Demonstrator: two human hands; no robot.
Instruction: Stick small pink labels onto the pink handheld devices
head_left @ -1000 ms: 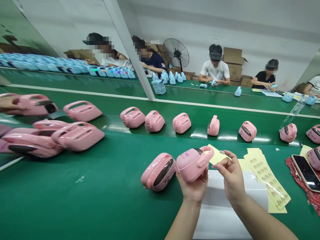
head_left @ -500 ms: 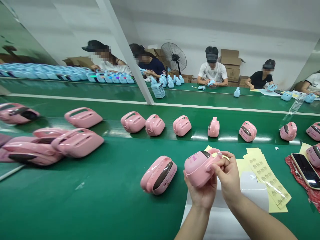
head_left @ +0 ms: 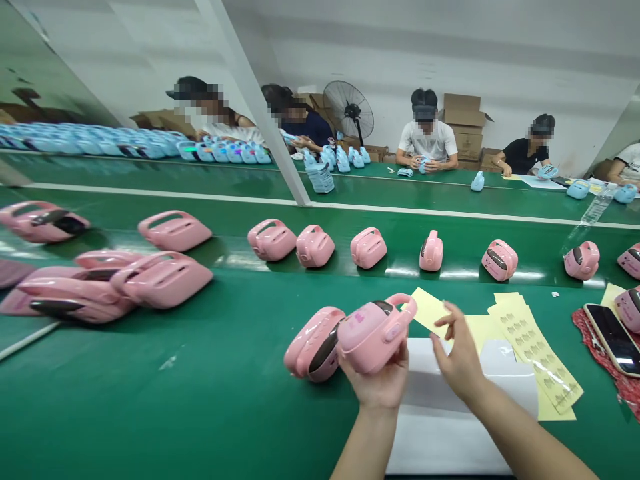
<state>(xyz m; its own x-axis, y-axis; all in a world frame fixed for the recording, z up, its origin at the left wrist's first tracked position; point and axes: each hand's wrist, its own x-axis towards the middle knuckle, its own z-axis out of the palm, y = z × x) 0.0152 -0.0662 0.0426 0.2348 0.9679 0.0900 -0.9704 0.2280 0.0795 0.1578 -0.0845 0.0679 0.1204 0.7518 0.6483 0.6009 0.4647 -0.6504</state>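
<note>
My left hand (head_left: 380, 388) holds up a pink plastic device with a carrying handle (head_left: 369, 341), gripping it from below. It is tilted, with its printed front panel and part of a dark window showing. To the right of it, my right hand (head_left: 461, 363) is raised with fingers apart, touching nothing. A second pink device (head_left: 309, 341) rests on the green table just behind and left of the held one, partly covered by it. Under my hands lies a glossy white sheet (head_left: 447, 440), beside yellow sticker sheets (head_left: 537, 353) with rows of small stickers.
More pink devices (head_left: 367, 248) stand in a row on the green strip beyond. Several are bunched at left (head_left: 165, 283). A phone (head_left: 613, 337) lies on red wrap at right. Across the bench, people handle blue devices (head_left: 320, 175) near a fan (head_left: 350, 110).
My right hand has let go of the pink device's handle side and opened. My left hand has carried the device leftward, in front of the second one.
</note>
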